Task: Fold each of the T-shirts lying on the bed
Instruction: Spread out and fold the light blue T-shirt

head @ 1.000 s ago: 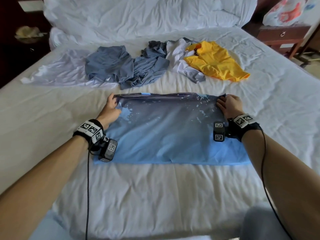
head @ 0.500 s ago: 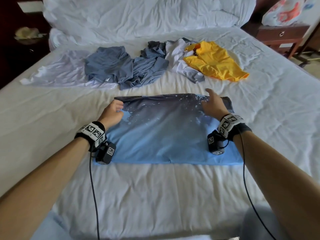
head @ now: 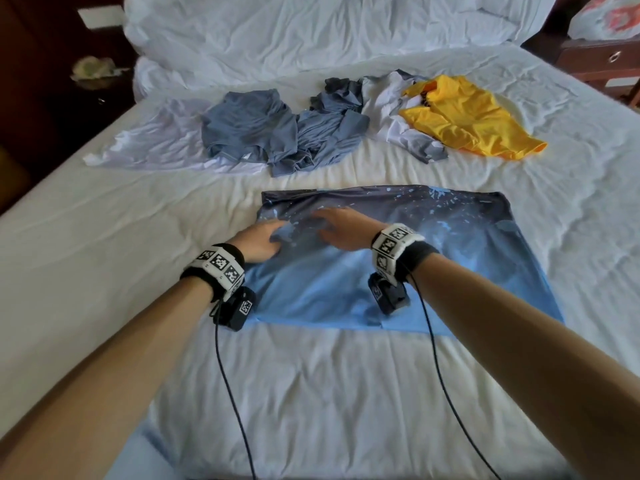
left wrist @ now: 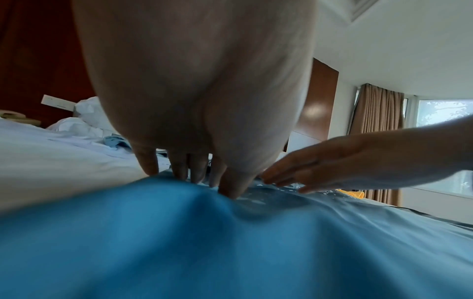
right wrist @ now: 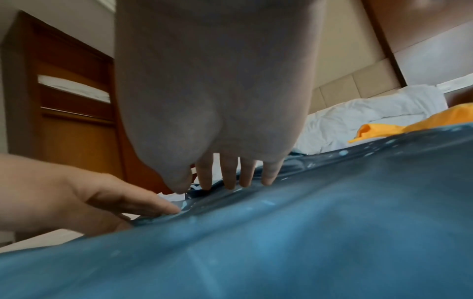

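A blue T-shirt point(head: 433, 265) with a dark speckled far half lies folded into a wide rectangle in the middle of the bed point(head: 311, 393). My left hand point(head: 265, 240) is at its left edge, where the cloth bunches between thumb and fingers; in the left wrist view the thumb presses on top and the fingertips point(left wrist: 179, 174) dip behind the raised fold. My right hand point(head: 334, 226) lies just to the right of it, fingers straight on the dark part of the shirt. In the right wrist view its fingertips point(right wrist: 229, 182) touch the cloth and it holds nothing.
Unfolded shirts lie in a row further up the bed: a white one point(head: 156, 143), two grey-blue ones point(head: 249, 133) point(head: 329, 133), a white-grey one point(head: 394, 112), a yellow one point(head: 467, 119). A bunched duvet point(head: 311, 29) sits beyond. A wooden nightstand point(head: 602, 60) stands at the right.
My right hand let go of the shirt's far right corner and swept left across it to beside my left hand. The left hand slid slightly nearer along the left edge.
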`<control>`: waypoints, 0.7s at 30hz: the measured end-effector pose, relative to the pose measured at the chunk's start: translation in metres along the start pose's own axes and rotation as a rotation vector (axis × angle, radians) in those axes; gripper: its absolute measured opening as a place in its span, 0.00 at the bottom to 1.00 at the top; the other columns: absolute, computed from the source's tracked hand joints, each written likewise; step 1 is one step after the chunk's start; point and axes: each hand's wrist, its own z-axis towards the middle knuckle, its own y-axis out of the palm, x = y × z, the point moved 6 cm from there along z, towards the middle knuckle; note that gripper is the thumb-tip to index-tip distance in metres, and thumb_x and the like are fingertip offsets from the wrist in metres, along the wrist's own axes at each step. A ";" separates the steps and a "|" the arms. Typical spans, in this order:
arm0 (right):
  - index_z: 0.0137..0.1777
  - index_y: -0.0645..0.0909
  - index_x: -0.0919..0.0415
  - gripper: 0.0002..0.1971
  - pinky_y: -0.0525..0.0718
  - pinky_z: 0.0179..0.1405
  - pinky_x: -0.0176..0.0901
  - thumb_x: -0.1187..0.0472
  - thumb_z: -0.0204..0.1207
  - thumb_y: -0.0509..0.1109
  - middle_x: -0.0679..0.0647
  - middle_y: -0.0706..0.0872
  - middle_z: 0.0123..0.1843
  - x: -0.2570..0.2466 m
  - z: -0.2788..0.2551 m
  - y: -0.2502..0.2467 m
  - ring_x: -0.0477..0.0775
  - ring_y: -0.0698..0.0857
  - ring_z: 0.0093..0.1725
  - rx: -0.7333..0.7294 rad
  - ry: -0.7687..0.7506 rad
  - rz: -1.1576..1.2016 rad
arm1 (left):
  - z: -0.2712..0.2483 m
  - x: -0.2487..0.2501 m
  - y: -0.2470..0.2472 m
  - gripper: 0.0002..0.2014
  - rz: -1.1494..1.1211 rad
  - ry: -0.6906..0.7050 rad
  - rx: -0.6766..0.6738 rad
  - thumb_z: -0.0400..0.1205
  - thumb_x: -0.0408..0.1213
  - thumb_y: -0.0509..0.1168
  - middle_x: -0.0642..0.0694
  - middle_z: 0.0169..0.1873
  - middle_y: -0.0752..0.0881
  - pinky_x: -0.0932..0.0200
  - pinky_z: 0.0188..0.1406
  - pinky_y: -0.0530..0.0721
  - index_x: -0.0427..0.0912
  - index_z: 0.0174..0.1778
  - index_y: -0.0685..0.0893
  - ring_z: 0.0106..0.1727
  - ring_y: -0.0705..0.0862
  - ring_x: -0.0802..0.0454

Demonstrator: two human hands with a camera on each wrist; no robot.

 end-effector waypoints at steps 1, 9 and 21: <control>0.78 0.78 0.53 0.21 0.77 0.67 0.46 0.60 0.86 0.62 0.56 0.83 0.74 -0.009 0.012 0.002 0.61 0.82 0.72 -0.006 0.004 0.008 | -0.001 -0.004 0.000 0.29 0.000 0.000 -0.008 0.85 0.36 0.64 0.46 0.83 0.72 0.45 0.82 0.71 0.52 0.84 0.71 0.82 0.71 0.43; 0.85 0.65 0.38 0.27 0.61 0.80 0.69 0.47 0.86 0.58 0.47 0.61 0.89 -0.016 0.077 0.027 0.66 0.59 0.85 -0.055 0.165 -0.230 | -0.024 -0.029 0.009 0.36 0.227 -0.034 -0.076 0.90 0.43 0.58 0.47 0.91 0.48 0.43 0.85 0.63 0.44 0.92 0.48 0.90 0.56 0.45; 0.89 0.42 0.34 0.38 0.44 0.84 0.75 0.41 0.86 0.60 0.46 0.35 0.92 -0.034 0.064 0.032 0.71 0.41 0.90 -0.199 0.231 -0.242 | -0.071 -0.046 0.000 0.16 -0.139 -0.360 -0.057 0.78 0.46 0.75 0.40 0.48 0.89 0.52 0.36 0.90 0.40 0.55 0.83 0.47 0.90 0.41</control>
